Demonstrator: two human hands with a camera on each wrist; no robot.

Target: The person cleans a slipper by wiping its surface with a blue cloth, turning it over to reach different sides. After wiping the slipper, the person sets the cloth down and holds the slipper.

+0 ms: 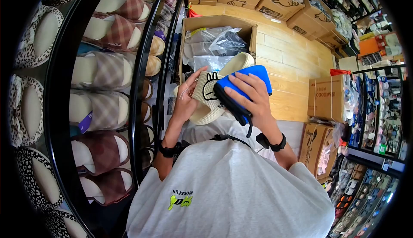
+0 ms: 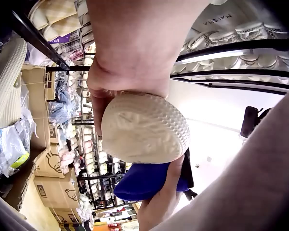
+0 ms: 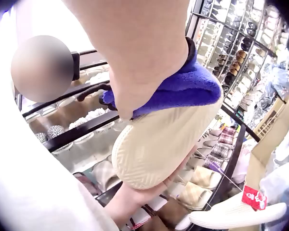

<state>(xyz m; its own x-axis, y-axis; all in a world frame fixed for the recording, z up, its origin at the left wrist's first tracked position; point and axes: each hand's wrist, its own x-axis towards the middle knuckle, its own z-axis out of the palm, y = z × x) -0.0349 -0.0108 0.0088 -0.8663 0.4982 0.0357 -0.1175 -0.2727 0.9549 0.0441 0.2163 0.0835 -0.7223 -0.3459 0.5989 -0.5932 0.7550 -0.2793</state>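
Note:
My left hand [image 1: 186, 102] holds a cream slipper [image 1: 206, 114] with a textured surface and a black rabbit outline on its strap. Its pale sole [image 3: 154, 149] faces the right wrist camera, with my left fingers [image 3: 135, 197] along its underside. With my right hand [image 1: 254, 94] I grip a folded blue plush cloth [image 1: 263, 75] with black edging and a dangling black cord, which overlaps the slipper's strap. My thumb [image 2: 172, 178] lies over the blue cloth in the left wrist view. A second cream slipper [image 3: 236, 214] with a red tag [image 3: 254, 198] shows below; a thin white thread crosses my left hand.
An open carton [image 1: 254, 38] with plastic-wrapped goods stands just ahead. At my left, a black-framed rack [image 1: 142, 44] bears rows of plaid slippers [image 1: 105, 74]. Several cardboard boxes [image 1: 279, 3] line the far side, others [image 1: 327, 96] the right, around a wood-look floor [image 1: 288, 66].

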